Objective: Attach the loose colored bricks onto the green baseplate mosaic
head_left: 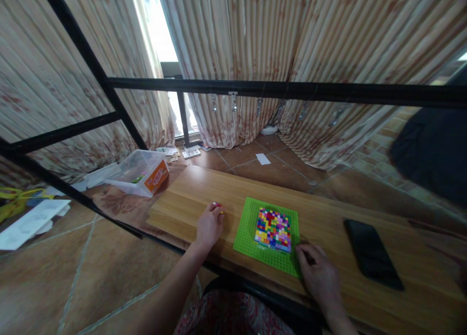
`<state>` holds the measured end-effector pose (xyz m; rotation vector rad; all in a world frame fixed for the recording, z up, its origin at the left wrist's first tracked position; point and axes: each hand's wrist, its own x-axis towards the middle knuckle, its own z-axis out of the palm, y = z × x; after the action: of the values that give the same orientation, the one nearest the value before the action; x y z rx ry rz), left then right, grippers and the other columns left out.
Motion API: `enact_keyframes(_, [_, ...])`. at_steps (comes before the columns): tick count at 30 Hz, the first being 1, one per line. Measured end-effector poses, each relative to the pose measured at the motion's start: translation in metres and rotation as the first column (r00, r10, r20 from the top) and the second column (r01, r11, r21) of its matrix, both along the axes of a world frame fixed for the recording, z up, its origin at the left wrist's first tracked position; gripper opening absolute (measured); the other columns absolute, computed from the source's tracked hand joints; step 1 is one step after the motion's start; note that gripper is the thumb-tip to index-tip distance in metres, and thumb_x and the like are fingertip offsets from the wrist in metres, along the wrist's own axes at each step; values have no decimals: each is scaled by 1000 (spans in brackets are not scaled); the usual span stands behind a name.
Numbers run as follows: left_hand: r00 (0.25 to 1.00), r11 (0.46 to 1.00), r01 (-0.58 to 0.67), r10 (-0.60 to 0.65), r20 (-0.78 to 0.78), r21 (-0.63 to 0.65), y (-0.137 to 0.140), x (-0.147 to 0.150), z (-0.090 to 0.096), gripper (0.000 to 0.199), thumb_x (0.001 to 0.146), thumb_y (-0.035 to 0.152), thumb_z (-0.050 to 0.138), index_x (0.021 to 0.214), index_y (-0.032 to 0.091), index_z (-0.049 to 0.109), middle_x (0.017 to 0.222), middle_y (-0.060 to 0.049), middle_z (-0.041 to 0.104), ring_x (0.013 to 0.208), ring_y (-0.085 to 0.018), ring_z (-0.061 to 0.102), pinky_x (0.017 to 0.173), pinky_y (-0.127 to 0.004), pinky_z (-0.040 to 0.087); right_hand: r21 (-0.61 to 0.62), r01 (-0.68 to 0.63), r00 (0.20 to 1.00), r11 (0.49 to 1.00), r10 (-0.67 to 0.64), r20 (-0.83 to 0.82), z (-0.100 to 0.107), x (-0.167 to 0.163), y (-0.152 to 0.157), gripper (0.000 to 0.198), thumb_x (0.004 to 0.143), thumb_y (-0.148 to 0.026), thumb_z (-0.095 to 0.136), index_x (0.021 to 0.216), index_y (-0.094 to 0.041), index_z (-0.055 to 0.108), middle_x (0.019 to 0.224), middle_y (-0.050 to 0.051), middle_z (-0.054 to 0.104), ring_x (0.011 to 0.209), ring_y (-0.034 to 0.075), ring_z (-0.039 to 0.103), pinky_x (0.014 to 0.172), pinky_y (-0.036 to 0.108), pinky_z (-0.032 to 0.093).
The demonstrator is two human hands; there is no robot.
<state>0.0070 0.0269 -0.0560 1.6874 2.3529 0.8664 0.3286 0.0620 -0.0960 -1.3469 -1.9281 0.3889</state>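
Observation:
A green studded baseplate (242, 235) lies on the wooden bench. Fixed on it is a square block of small toy bricks (273, 230) in many mixed colours. My left hand (209, 225) rests on the wood left of the plate, its fingers bent together around a few tiny toy bricks (216, 205), pink, white and yellow, that show at the fingertips. At the plate's right edge is my right hand (320, 271), with curled fingers and the thumb and forefinger closed on the rim; the fingertips are partly hidden.
A black phone (372, 253) lies on the bench (189, 191) at the right. Beyond the bench's left end stands a clear plastic box (134, 172) with an orange label. A black metal rail (255, 88) crosses ahead, before curtains (233, 33). A dark shape (434, 150) is at the right.

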Motion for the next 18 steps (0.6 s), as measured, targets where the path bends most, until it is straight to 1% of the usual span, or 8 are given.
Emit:
enact_keyframes(2, [999, 999, -7, 5, -45, -45, 2, 1, 0, 23, 90, 15, 50, 101, 22, 69, 118, -7, 63, 97, -19, 65, 86, -31, 51, -1, -9, 1000, 1000, 9, -3, 0, 0, 0, 33, 91, -48, 49, 83, -22, 67, 86, 6, 68, 79, 22, 65, 74, 35, 50])
enact_keyframes(5, [998, 998, -19, 15, -61, -60, 2, 1, 0, 21, 91, 16, 48, 98, 21, 68, 116, -7, 63, 93, -18, 65, 82, -29, 51, -10, -8, 1000, 1000, 8, -1, 1, 0, 0, 32, 92, -47, 49, 83, -23, 67, 86, 6, 68, 79, 22, 65, 74, 35, 50])
enact_keyframes(8, [999, 1000, -2, 1, -43, -23, 1, 0, 1, 18, 91, 17, 48, 94, 20, 66, 110, -7, 64, 90, -18, 64, 80, -29, 51, -10, 4, 1000, 1000, -4, 6, 2, -1, 0, 31, 92, -47, 49, 83, -22, 67, 87, 6, 68, 80, 21, 65, 73, 34, 49])
enact_keyframes(10, [1000, 999, 13, -12, -10, 29, 0, 2, 2, 16, 91, 17, 48, 90, 19, 64, 105, -8, 63, 90, -18, 63, 81, -30, 50, -13, 4, 1000, 1000, -4, 5, 3, -2, -1, 31, 92, -46, 49, 82, -22, 67, 86, 6, 68, 78, 21, 64, 71, 33, 49])
enact_keyframes(12, [998, 996, 25, -29, 49, 85, -2, 6, 4, 15, 91, 19, 47, 86, 19, 61, 97, -7, 63, 88, -18, 62, 81, -31, 50, -22, 3, 1000, 1000, -3, 0, 4, -3, -1, 31, 92, -45, 49, 82, -22, 67, 84, 5, 67, 76, 20, 64, 70, 33, 48])
enact_keyframes(14, [987, 993, 50, -66, 146, 107, -2, 13, 7, 14, 91, 21, 47, 86, 19, 59, 86, -4, 64, 80, -17, 62, 75, -30, 49, -34, -2, 1000, 999, 2, -5, 5, -4, -1, 30, 92, -45, 49, 82, -22, 66, 83, 5, 67, 76, 20, 64, 71, 33, 48])
enact_keyframes(16, [958, 988, 93, -122, 260, 121, -1, 22, 9, 12, 91, 24, 50, 85, 18, 59, 76, -1, 62, 71, -15, 61, 68, -27, 48, -45, 2, 1000, 999, -2, -10, 6, -4, -1, 30, 92, -44, 49, 82, -22, 66, 84, 5, 67, 77, 21, 64, 73, 34, 48])
enact_keyframes(18, [914, 977, 146, -194, 356, 158, 3, 31, 11, 13, 89, 26, 53, 82, 18, 60, 71, 1, 62, 67, -14, 60, 64, -25, 47, -53, 3, 1000, 999, -4, -12, 6, -5, -1, 29, 92, -44, 49, 82, -22, 66, 84, 5, 67, 78, 20, 64, 73, 34, 48])
